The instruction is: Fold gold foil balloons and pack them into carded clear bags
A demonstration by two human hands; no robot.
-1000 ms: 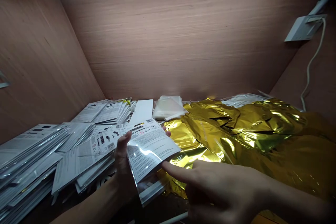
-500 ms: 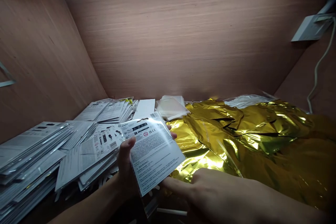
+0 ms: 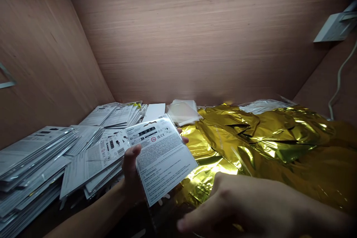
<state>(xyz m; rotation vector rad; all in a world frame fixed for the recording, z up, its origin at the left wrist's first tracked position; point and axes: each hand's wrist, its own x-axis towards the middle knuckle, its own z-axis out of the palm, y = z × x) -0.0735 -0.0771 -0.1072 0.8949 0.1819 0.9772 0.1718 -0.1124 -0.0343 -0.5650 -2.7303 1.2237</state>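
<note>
The left hand [image 3: 131, 173] pinches a printed packet [image 3: 160, 158] between thumb and fingers; the right hand [image 3: 237, 204], loosely curled, seems empty above gold foil [image 3: 267, 137]; stacked packets [image 3: 30, 167] lie at lower left.

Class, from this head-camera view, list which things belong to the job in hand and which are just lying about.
Part of the job:
left hand holding a printed retail packet
right hand, just below the packet
stacked retail packets beside them

Lying about:
gold foil sheeting
clear plastic sleeves
white card
white wall box
white cable
</note>
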